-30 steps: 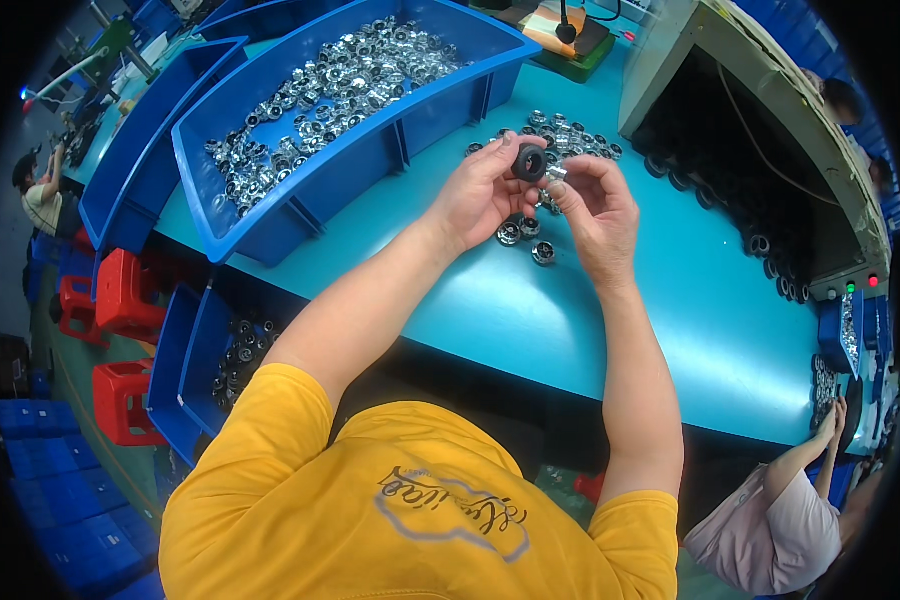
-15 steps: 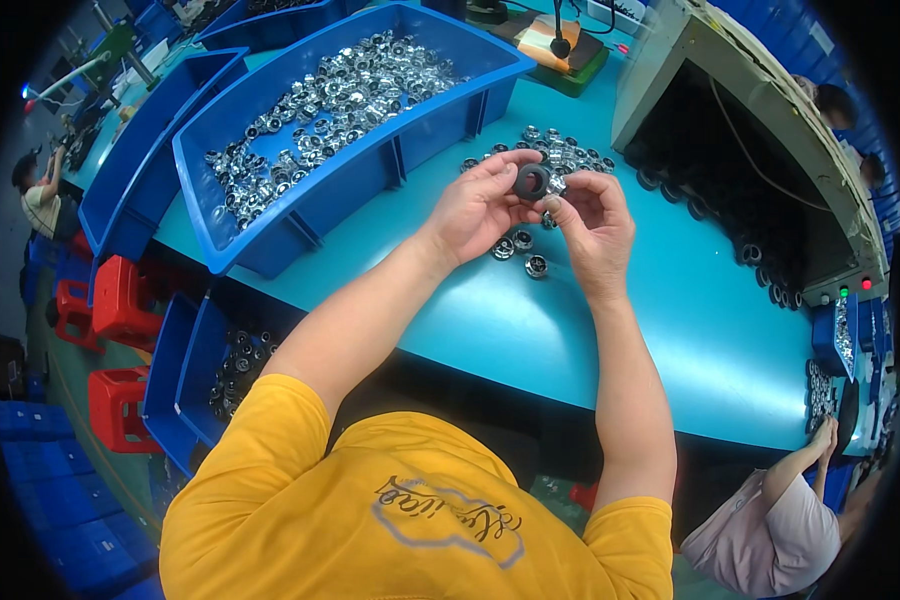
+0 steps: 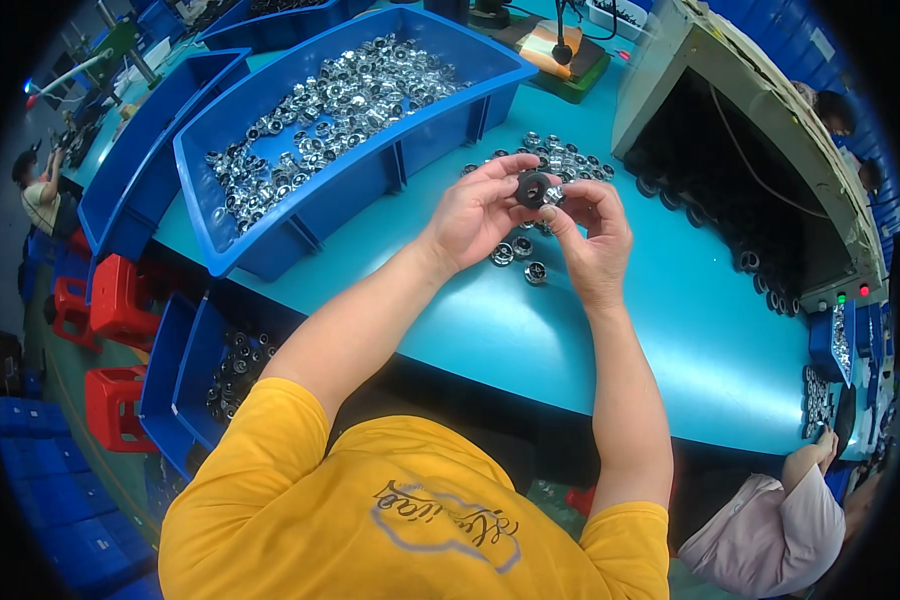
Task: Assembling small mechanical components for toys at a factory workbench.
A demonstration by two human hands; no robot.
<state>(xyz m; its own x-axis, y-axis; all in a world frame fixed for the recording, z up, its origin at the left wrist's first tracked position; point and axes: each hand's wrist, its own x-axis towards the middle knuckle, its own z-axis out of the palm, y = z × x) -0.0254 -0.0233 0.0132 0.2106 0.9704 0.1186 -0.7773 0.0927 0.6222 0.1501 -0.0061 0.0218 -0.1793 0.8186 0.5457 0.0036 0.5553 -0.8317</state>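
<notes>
My left hand (image 3: pixel 475 212) is closed on a black ring (image 3: pixel 532 189), which looks like a small tyre, gripped between thumb and fingers. Against the ring's right side, my right hand (image 3: pixel 596 235) pinches a small shiny chrome wheel hub (image 3: pixel 553 195). The two parts touch, though my fingers partly hide how they meet. Behind and below my hands, a loose cluster of chrome hubs (image 3: pixel 570 160) lies on the turquoise table (image 3: pixel 490 330). A few single hubs (image 3: pixel 535 272) sit nearer to me.
A large blue bin (image 3: pixel 355 165) full of chrome hubs stands at the left. To the right is a metal box-shaped machine (image 3: pixel 660 75) with a dark opening, black rings (image 3: pixel 750 262) lined along it. Red stools (image 3: pixel 120 405) stand lower left. A co-worker (image 3: pixel 770 535) sits lower right.
The chrome hub and black ring have come closer together, with my right fingers shifted slightly left over them. The co-worker at lower right has moved an arm.
</notes>
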